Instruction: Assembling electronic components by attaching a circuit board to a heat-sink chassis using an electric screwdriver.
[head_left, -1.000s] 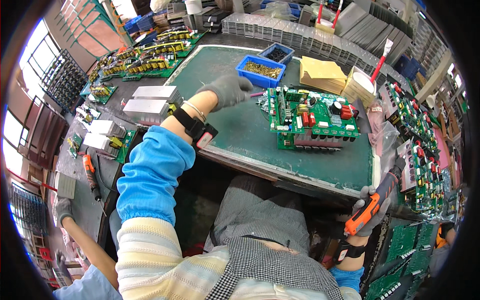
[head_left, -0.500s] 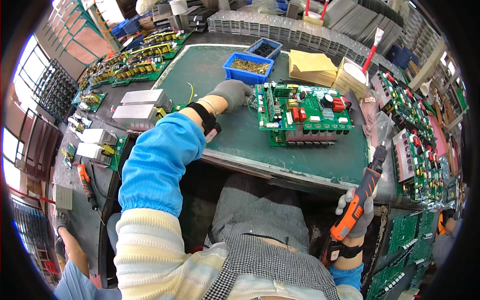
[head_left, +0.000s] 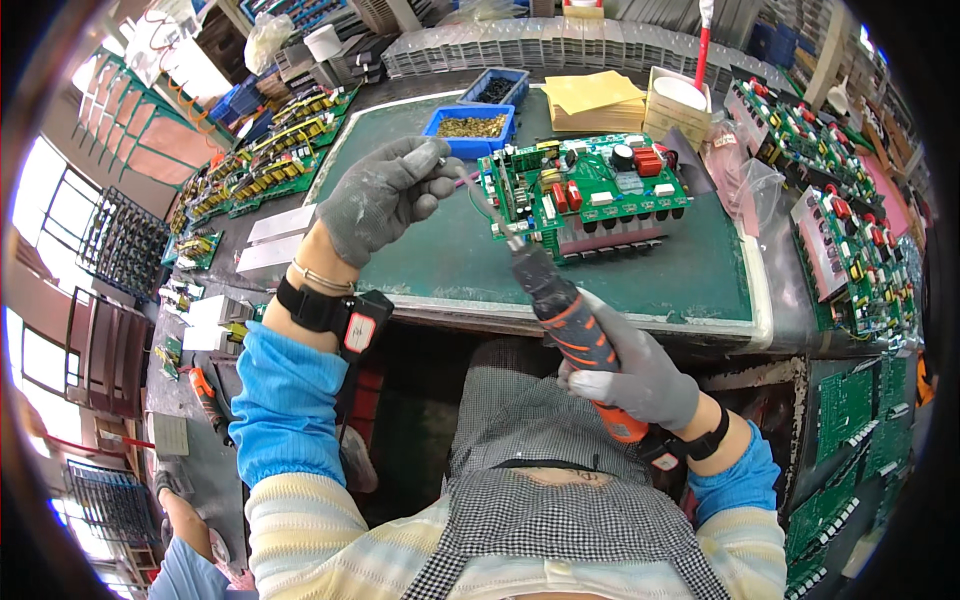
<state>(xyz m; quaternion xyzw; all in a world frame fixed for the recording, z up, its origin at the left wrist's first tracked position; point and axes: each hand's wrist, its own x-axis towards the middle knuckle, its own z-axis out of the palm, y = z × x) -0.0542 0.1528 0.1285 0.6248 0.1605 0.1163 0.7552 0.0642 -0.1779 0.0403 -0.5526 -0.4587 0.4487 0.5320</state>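
My gloved right hand (head_left: 645,375) is wrapped round an orange and dark grey electric screwdriver (head_left: 570,325), tilted up and to the left over the table's front edge. Its bit points toward my gloved left hand (head_left: 375,200), whose thumb and forefinger pinch together near the bit's tip. Whatever is between those fingers is too small to make out. Just right of them a green circuit board (head_left: 600,205) with red, black and white components sits on a finned metal heat sink. Behind my left hand stands a blue bin (head_left: 470,150) of small brass-coloured parts.
A second blue bin (head_left: 517,96) holds dark pieces. Yellow sheets (head_left: 592,95) and a box with a white tub (head_left: 680,95) stand behind the board. Assembled boards (head_left: 865,265) line the right. Another electric screwdriver (head_left: 208,400) and a co-worker's arm (head_left: 187,520) are at left.
My left hand has drawn back from beside the bin and board, rising with its fingers pinched. My right hand has brought the electric screwdriver from the far right to the middle, its bit toward my left hand.
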